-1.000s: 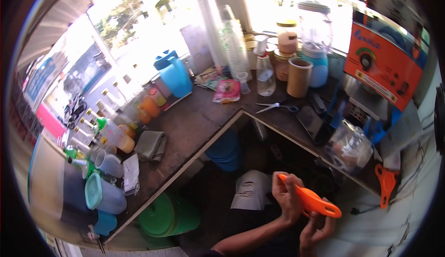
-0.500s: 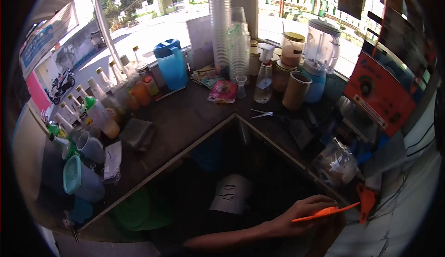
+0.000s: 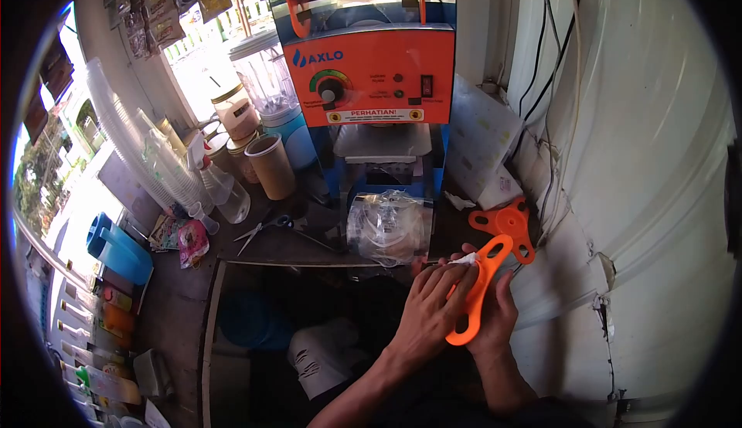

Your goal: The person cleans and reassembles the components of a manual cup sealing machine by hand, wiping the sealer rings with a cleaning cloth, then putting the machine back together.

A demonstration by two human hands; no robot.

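Observation:
An orange three-armed plastic piece (image 3: 481,293) with slots in its arms is held tilted in front of me. My right hand (image 3: 501,324) supports it from behind, thumb up along its right side. Across its left side lie the curled fingers of my left hand (image 3: 433,300), with a crumpled white tissue (image 3: 465,259) showing by the fingertips. A matching orange three-armed piece (image 3: 501,221) rests on the counter just beyond. To the left of it sits a clear film roll (image 3: 389,227) in plastic wrap, beneath a cup sealing machine (image 3: 371,80) with an orange front panel.
Scissors (image 3: 263,231) lie on the dark counter (image 3: 174,297). Behind them are a spray bottle (image 3: 224,188), a brown cup (image 3: 270,169), a blender (image 3: 267,80) and tall stacks of plastic cups (image 3: 131,134). A white wall (image 3: 634,196) with hanging cables stands close on the right.
My view has swung right, bringing the sealing machine to the centre. The held orange piece has turned from edge-on to showing its face. The white tissue and both hands now show clearly.

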